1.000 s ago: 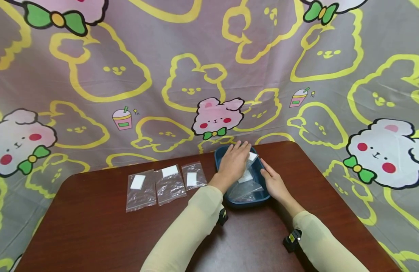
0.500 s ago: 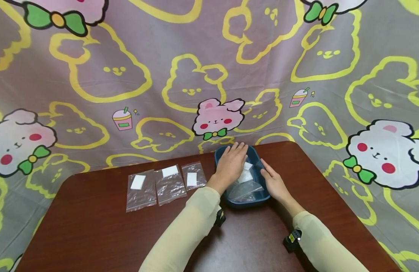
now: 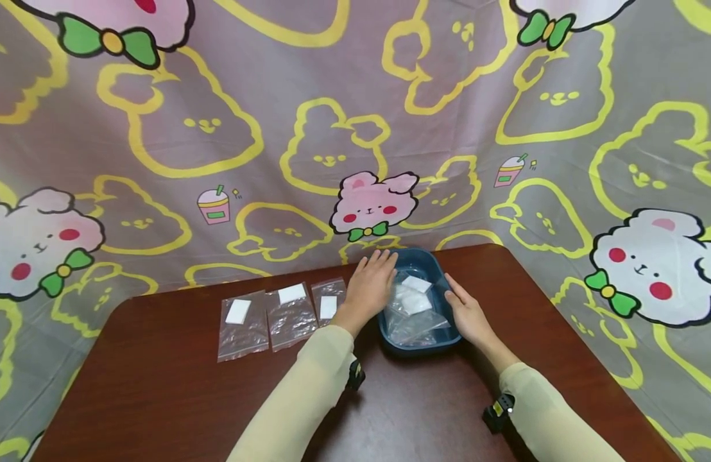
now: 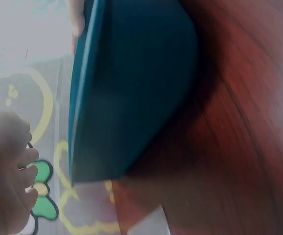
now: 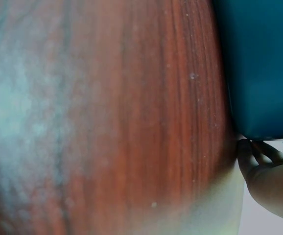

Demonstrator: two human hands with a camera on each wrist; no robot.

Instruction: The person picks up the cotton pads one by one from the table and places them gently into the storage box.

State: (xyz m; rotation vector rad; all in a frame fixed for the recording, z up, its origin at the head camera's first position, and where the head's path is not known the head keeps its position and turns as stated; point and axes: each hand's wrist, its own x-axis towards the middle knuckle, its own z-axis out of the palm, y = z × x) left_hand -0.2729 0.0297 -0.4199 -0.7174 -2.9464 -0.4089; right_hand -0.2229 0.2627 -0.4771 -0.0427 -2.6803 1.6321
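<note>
In the head view my left hand [image 3: 368,289] hovers at the left rim of a dark blue plastic bin [image 3: 425,350], holding nothing, its fingers relaxed. The left wrist view has this hand [image 4: 7,171] at its left edge, apart from the bin wall [image 4: 136,88]. On the bin's other side my right hand [image 3: 471,317] holds the right rim, its fingers along the outer wall; the right wrist view catches it [image 5: 273,181] at the bin's edge [image 5: 264,78]. Inside the bin lie several clear zip bags [image 3: 416,327] with white pieces [image 3: 416,283].
Left of the bin, three clear zip bags, a left one [image 3: 242,333], a middle one [image 3: 292,324] and a right one [image 3: 330,289], lie in a row on the brown wooden table [image 3: 176,385], each with a white rectangle. A patterned cloth [image 3: 263,141] hangs behind the table.
My left hand has moved left out of the bin to its left rim, uncovering the bags inside. A bag that stood up near its fingers now lies in the bin. The right hand stays put.
</note>
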